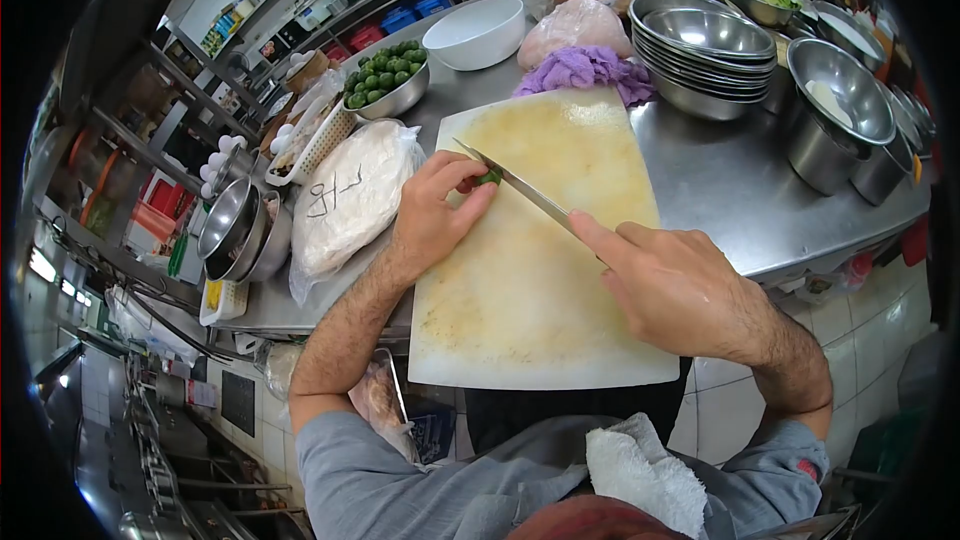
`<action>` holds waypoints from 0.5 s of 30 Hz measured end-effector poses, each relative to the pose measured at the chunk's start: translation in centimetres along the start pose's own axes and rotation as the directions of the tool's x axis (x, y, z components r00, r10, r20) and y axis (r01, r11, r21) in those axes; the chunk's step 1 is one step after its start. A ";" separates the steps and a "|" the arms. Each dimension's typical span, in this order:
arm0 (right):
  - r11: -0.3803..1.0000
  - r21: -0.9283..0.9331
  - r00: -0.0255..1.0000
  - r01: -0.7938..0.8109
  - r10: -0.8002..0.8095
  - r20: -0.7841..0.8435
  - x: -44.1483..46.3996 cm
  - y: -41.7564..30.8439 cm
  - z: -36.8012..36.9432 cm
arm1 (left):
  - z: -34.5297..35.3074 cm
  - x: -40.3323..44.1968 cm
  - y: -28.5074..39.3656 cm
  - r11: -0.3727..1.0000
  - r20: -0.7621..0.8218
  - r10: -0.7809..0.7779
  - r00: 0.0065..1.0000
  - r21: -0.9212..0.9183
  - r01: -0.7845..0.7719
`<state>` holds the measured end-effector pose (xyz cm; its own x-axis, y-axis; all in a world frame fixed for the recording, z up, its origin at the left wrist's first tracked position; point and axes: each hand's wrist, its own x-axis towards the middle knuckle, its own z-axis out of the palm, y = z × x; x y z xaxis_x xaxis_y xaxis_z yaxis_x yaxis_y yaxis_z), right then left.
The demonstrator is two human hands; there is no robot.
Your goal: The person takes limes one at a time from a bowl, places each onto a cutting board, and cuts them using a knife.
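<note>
One small green lime (488, 178) on the left side of the white cutting board (540, 320), toward the far end, pinched in the grip of the left hand (440, 205) and mostly hidden by thumb and fingers. Right hand (680, 285) wrapped around the handle of a kitchen knife (535, 198), index finger laid forward along the blade, with the metal right up against the fruit. Looks like the cutting step itself, to judge by blade and lime so close together; no telling from this angle between skin barely touched and flesh already cut through, nor between a whole lime and part of one. As for finished work, no separate slices or halves visible on the board, leaving aside anything tucked behind the left hand. As for work left, plenty, going by the steel bowl (404, 100) beyond the left hand, heaped with whole-looking limes (385, 75). Seems, therefore, near the start, at least of this batch. Also on the steel desk (715, 170): a large white bowl (485, 55) toward the back, a purple cloth (585, 72) against the board's far edge, and a stack of steel bowls (705, 100) just right of the cloth.
</note>
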<state>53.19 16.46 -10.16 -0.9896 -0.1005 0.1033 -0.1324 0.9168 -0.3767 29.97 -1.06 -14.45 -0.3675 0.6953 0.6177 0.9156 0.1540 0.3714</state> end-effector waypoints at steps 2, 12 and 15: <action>0.999 -0.033 0.999 -0.032 0.032 -0.003 0.1 0.0 0.0 | 0.0 0.1 0.0 1.000 -0.003 0.002 1.000 -0.001 -0.002; 0.999 0.002 0.999 0.043 -0.043 -0.016 2.6 0.6 0.6 | -0.1 0.1 -0.4 1.000 0.010 0.009 1.000 0.001 -0.009; 0.999 0.008 0.999 0.043 -0.043 -0.017 4.0 0.9 1.0 | -0.2 0.2 -0.1 1.000 0.014 0.014 1.000 0.009 -0.014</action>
<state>49.06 16.53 -11.03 -0.9818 -0.1334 0.1349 -0.1756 0.9086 -0.3790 29.80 -1.06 -14.25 -0.3522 0.7073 0.6129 0.9221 0.1502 0.3566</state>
